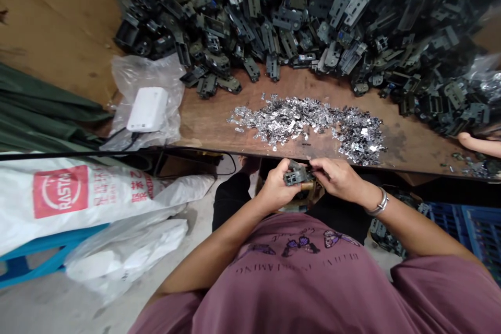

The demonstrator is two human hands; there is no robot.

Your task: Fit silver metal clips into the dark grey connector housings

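Wooden counter [410,151] bearing a heap of dark metal brackets [274,21] and, nearer its front edge, scattered silver metal clips [305,120]. Below that edge, the left hand [275,186] and right hand [337,177] together clamp a small dark metal bracket [295,175].

The head view looks forward and down (past the chest [297,276]) at the hands [336,180].

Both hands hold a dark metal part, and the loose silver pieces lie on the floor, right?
No: in the head view the silver pieces lie on the wooden workbench. The left hand and right hand do hold the dark metal part.
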